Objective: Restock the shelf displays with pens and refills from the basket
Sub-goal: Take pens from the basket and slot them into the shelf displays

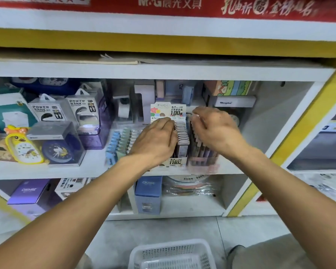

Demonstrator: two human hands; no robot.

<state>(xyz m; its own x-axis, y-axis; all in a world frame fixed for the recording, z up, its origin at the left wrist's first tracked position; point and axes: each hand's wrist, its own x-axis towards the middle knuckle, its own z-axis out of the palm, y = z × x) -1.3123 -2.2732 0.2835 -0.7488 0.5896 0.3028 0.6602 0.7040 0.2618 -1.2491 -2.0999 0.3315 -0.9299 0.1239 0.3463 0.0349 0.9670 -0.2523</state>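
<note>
both hands are raised to the middle shelf [47,169], where a lead-refill display box [168,113] stands at the front edge with a clear tub of pens [202,152] just beside it on the right. the left hand [155,138] is laid over the left part of the box, fingers curled down among the refill cases [181,131]; whether one is pinched cannot be told. the right hand [215,129] is held over the back of the pen tub, fingers curled, and what they hold (if anything) is hidden. the white basket [173,253] on the floor below is seen to hold what looks like only a clear wrapper, so restocking is judged nearly finished; the refill row already looks well filled, with only seating and tidying judged to be left.
</note>
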